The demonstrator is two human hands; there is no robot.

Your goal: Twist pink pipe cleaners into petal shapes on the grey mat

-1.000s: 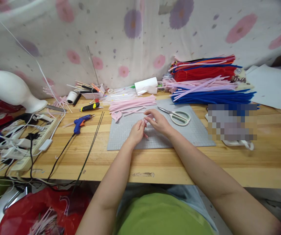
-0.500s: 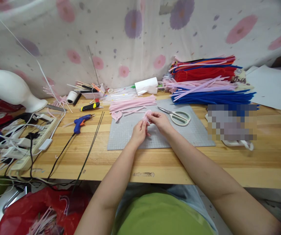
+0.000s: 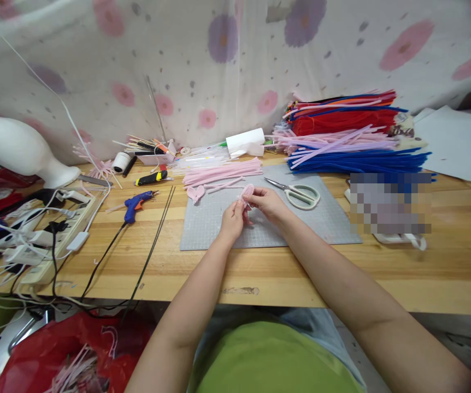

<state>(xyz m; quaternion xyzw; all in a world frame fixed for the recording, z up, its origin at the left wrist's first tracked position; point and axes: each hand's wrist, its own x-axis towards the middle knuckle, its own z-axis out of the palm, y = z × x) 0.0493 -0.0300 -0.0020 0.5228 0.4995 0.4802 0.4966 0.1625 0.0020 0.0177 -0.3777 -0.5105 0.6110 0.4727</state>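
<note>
Above the grey cutting mat (image 3: pixel 202 234), my left hand (image 3: pixel 233 219) and my right hand (image 3: pixel 269 204) meet, both closed on a bent pink pipe cleaner (image 3: pixel 248 190). A looped end of it sticks up between the fingers; its lower part is hidden by them. Left of my hands lies a finished-looking pink heart shape (image 3: pixel 196 194) of pipe cleaner. Behind them is a bundle of pink pipe cleaners (image 3: pixel 223 171), with a few loose pieces in front. Scissors (image 3: pixel 301 195) with pale handles rest on the mat, just beyond my right hand.
A blue glue gun (image 3: pixel 135 207), two thin dark green wires (image 3: pixel 153 245) and a yellow-black cutter (image 3: pixel 151 178) lie left. Further left are a power strip (image 3: pixel 65 240) with tangled cables and a white foam head (image 3: pixel 18 147). Blue pipe cleaners (image 3: pixel 358 162) are stacked back right.
The fingers of my right hand have shifted slightly on the pink pipe cleaner, and its loop tilts a little further right. Both hands keep hold of it in nearly the same spot.
</note>
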